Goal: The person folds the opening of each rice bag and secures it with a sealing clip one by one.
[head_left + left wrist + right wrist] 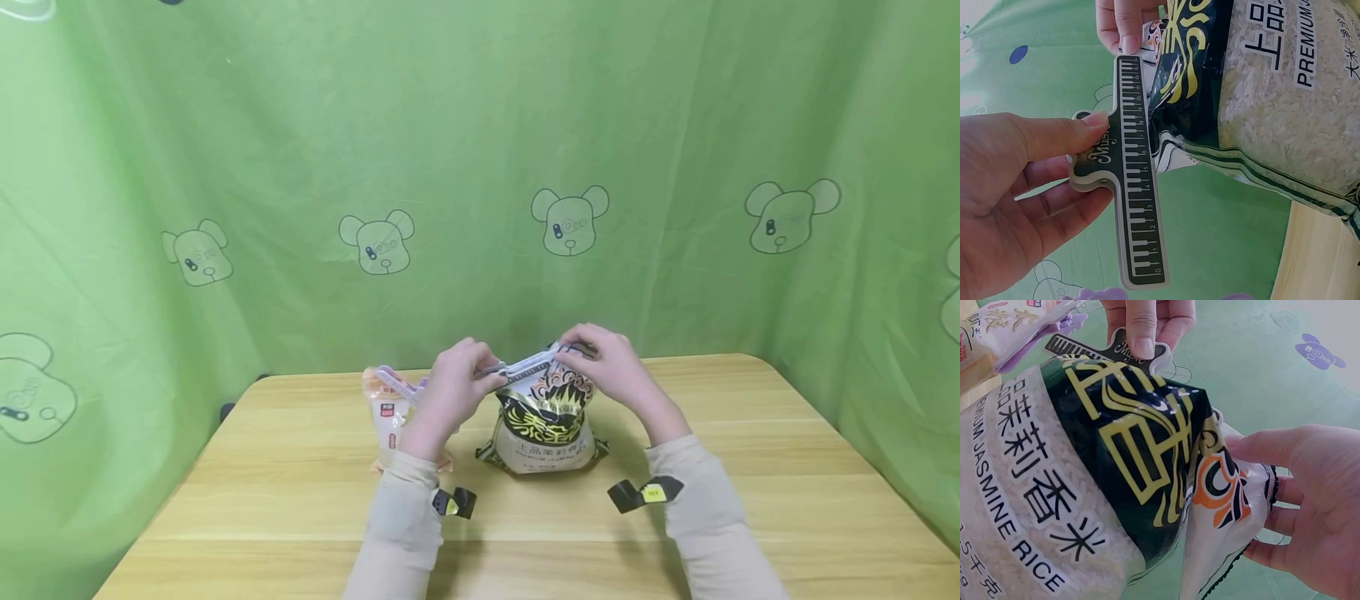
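Observation:
My left hand [459, 379] pinches the "Music" tab of a black-and-white sealing clip [1140, 175] between thumb and fingers. The clip is long and bears piano keys and a ruler scale. It lies along the folded upper part of a bag of jasmine rice [542, 442], which stands upright on the table. My right hand [609, 371] grips the bag's top at its right end, thumb on the near face and fingers behind, as the right wrist view shows. In that view, the bag's printed top [1219, 494] is bunched beside the thumb.
Left of the rice, partly behind my left forearm, stands a smaller clear-and-orange food bag [388, 421] with a purple clip [397, 383] across its top. Both bags are on a wooden table [300, 500]. A green curtain [480, 167] with bear prints hangs behind it.

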